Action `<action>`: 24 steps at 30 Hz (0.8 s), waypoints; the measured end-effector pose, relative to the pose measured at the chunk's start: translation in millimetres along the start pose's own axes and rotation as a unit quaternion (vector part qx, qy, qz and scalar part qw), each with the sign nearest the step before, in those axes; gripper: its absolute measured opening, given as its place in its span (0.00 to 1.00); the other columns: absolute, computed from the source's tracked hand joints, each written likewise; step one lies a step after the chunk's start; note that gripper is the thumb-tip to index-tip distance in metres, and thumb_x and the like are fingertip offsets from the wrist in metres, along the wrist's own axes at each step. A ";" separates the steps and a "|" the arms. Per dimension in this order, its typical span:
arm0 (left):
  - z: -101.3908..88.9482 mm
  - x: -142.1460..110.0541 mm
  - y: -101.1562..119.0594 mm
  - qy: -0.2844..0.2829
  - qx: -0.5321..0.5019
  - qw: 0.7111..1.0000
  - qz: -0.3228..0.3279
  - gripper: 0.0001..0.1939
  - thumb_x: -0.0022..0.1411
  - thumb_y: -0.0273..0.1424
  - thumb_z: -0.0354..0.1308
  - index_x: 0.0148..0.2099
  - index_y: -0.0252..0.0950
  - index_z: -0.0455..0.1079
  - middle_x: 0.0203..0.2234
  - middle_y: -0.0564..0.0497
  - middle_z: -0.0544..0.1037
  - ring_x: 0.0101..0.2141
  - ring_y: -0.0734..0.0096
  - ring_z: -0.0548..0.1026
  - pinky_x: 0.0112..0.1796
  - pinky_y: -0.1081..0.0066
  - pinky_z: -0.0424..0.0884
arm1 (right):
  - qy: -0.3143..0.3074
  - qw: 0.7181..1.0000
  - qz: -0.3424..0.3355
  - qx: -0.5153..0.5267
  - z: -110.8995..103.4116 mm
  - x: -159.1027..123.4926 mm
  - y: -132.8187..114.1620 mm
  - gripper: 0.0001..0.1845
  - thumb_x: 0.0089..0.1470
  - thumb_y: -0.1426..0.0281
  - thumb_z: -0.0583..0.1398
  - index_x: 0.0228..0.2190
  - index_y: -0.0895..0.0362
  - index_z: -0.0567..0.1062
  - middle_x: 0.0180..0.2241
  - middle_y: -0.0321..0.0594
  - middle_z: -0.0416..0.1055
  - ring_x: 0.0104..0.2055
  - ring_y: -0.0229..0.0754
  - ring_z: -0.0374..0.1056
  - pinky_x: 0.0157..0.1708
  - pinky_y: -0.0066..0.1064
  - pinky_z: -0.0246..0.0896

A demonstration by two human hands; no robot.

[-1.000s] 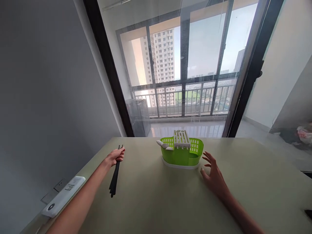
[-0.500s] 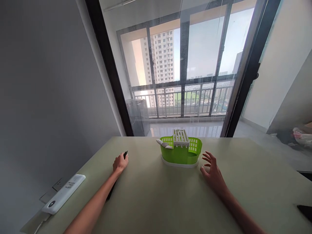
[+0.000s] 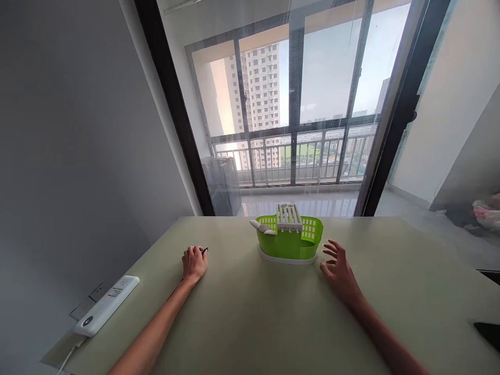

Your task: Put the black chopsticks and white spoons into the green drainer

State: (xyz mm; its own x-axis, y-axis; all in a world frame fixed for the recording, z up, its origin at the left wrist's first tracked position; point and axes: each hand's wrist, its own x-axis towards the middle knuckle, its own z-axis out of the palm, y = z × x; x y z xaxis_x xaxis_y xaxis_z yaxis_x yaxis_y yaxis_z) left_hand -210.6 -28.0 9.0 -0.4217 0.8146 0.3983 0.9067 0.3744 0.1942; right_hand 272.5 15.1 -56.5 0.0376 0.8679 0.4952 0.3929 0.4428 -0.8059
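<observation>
My left hand (image 3: pixel 194 263) is closed around slim black sticks that look like chopsticks (image 3: pixel 205 250). Their tips poke out past the thumb side, and the rear part is mostly hidden under my wrist and forearm. A green plastic basket (image 3: pixel 287 246) with perforated walls and a white base stands upright near the far edge of the table. Across its middle sits a white slotted rack (image 3: pixel 289 217) with small hooks. A white, rounded handle-like piece (image 3: pixel 262 227) lies along its left rim. My right hand (image 3: pixel 339 271), fingers apart and slightly curled, is just right of the basket, holding nothing.
The pale green table (image 3: pixel 265 312) reaches to a glass door at the back. A white power strip (image 3: pixel 107 306) with a cable lies along the left edge by the wall. Part of a black object (image 3: pixel 488 333) shows at the right edge.
My left hand has turned over, so the black sticks now lie lower and flatter, with less showing. My right hand and the basket stay about where they were; the view shifts slightly.
</observation>
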 end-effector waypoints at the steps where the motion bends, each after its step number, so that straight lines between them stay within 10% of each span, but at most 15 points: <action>1: -0.6 -0.8 0.2 0.008 -0.003 1.000 0.004 0.13 0.66 0.34 0.52 0.46 0.33 0.71 0.48 0.34 0.72 0.51 0.43 0.69 0.51 0.50 0.65 | 0.001 1.000 0.000 0.000 0.1 0.1 -0.4 0.37 0.55 0.63 0.58 0.64 0.50 0.53 0.58 0.51 0.66 0.56 0.52 0.69 0.47 0.46 0.71; 7: -16.7 4.5 27.2 0.038 -0.071 0.992 0.100 0.17 0.65 0.38 0.56 0.53 0.36 0.68 0.52 0.37 0.69 0.53 0.45 0.68 0.55 0.46 0.62 | 0.012 1.000 -0.001 0.003 1.6 1.0 0.7 0.36 0.55 0.64 0.58 0.63 0.50 0.54 0.57 0.51 0.65 0.56 0.52 0.68 0.47 0.45 0.71; 13: -50.7 10.8 112.6 0.040 -0.181 0.948 0.258 0.18 0.76 0.41 0.42 0.59 0.42 0.62 0.57 0.43 0.70 0.60 0.60 0.67 0.60 0.57 0.63 | 0.024 1.000 0.001 0.005 3.1 1.3 4.2 0.36 0.54 0.65 0.59 0.62 0.50 0.54 0.56 0.50 0.64 0.55 0.52 0.68 0.47 0.45 0.71; 17: -76.1 8.7 165.9 -0.004 -0.201 0.894 0.401 0.29 0.65 0.53 0.58 0.61 0.42 0.64 0.60 0.44 0.71 0.60 0.58 0.68 0.60 0.59 0.65 | 0.023 1.000 0.002 0.004 3.4 1.6 4.6 0.35 0.55 0.65 0.58 0.62 0.50 0.54 0.56 0.50 0.64 0.54 0.51 0.68 0.47 0.46 0.70; 24: -83.0 28.6 216.4 -0.095 -0.067 0.847 0.519 0.26 0.60 0.54 0.62 0.51 0.41 0.77 0.45 0.48 0.83 0.41 0.58 0.80 0.37 0.66 0.73 | 0.016 1.000 0.012 0.004 3.2 1.3 -0.2 0.32 0.55 0.65 0.57 0.60 0.51 0.56 0.56 0.50 0.63 0.54 0.51 0.68 0.47 0.46 0.70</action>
State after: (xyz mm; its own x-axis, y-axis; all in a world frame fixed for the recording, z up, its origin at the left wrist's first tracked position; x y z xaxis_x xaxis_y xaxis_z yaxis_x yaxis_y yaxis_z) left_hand -27.2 39.5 136.8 0.6229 0.7351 0.2678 0.7731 -0.6308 -0.0665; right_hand 269.5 16.8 -56.7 0.0758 0.8705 0.4864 0.3843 0.4246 -0.8198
